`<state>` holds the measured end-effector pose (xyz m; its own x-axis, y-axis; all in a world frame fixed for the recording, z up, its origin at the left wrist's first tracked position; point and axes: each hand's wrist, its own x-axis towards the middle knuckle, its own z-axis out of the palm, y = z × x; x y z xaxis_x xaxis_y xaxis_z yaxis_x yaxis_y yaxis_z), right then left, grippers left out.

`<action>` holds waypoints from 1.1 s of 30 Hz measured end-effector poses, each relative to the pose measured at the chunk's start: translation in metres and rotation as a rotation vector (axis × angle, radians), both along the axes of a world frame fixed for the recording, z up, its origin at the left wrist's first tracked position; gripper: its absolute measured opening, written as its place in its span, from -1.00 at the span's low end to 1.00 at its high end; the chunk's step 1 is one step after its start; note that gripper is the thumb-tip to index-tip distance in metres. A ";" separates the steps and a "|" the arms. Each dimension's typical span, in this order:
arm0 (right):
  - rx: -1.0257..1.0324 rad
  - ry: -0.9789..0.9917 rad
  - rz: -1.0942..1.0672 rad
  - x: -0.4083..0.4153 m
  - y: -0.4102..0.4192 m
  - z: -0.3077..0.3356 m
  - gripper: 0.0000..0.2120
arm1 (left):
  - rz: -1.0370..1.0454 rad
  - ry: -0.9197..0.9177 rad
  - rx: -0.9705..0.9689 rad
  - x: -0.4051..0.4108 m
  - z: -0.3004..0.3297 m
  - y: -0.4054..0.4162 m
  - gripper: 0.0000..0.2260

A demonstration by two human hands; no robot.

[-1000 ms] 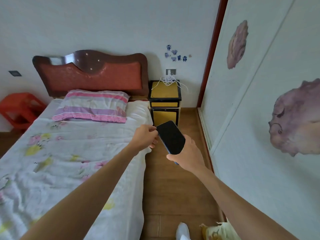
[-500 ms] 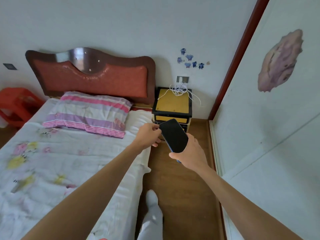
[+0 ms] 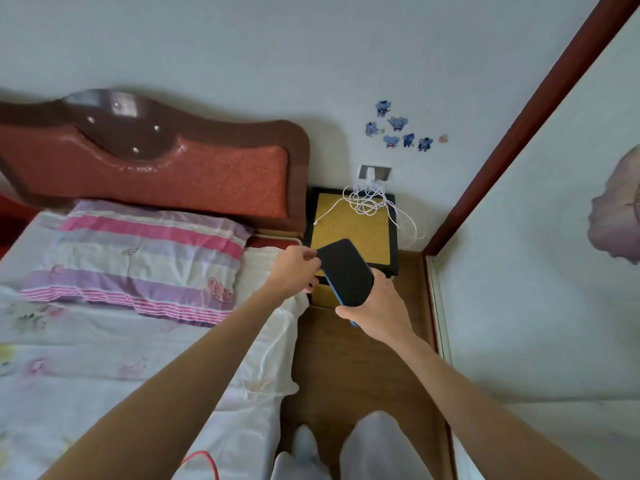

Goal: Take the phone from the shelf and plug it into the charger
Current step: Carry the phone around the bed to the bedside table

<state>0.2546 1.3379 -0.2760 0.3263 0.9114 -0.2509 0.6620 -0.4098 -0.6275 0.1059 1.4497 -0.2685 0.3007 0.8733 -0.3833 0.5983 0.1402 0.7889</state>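
Observation:
A dark phone (image 3: 346, 271) with a blue edge is gripped at its lower end by my right hand (image 3: 381, 306), screen up, over the front of the yellow-topped nightstand (image 3: 374, 233). My left hand (image 3: 294, 271) touches the phone's upper left corner with pinched fingers. A white charger cable (image 3: 367, 202) lies coiled on the nightstand's back, its free plug end (image 3: 316, 223) near the left edge. The cable runs up to a wall socket (image 3: 374, 173).
A bed (image 3: 104, 341) with a striped pillow (image 3: 138, 258) and red headboard (image 3: 173, 168) fills the left. A white wardrobe wall (image 3: 536, 271) stands at the right. A narrow strip of wooden floor (image 3: 346, 368) runs between them. My legs (image 3: 363, 445) show at the bottom.
I have walked closer to the nightstand; it now lies just beyond the phone. Both hands keep the same hold on the phone.

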 end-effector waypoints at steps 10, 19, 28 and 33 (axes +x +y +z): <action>-0.123 -0.004 0.103 0.065 0.164 -0.056 -0.19 | 0.110 0.027 -0.108 0.054 -0.055 0.143 -0.66; -0.243 0.024 0.247 0.121 0.282 -0.092 -0.23 | 0.285 0.012 -0.258 0.098 -0.099 0.234 -0.63; -0.274 0.078 0.286 0.126 0.337 -0.155 -0.34 | 0.353 0.009 -0.382 0.104 -0.171 0.286 -0.63; -0.293 0.075 0.250 0.128 0.356 -0.202 -0.34 | 0.378 -0.024 -0.441 0.109 -0.221 0.303 -0.63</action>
<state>0.3823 1.6936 -0.4781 0.0743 0.8465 -0.5272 0.7211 -0.4108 -0.5579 0.2151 1.7523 -0.4897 0.0126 0.6808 -0.7324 0.4255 0.6592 0.6200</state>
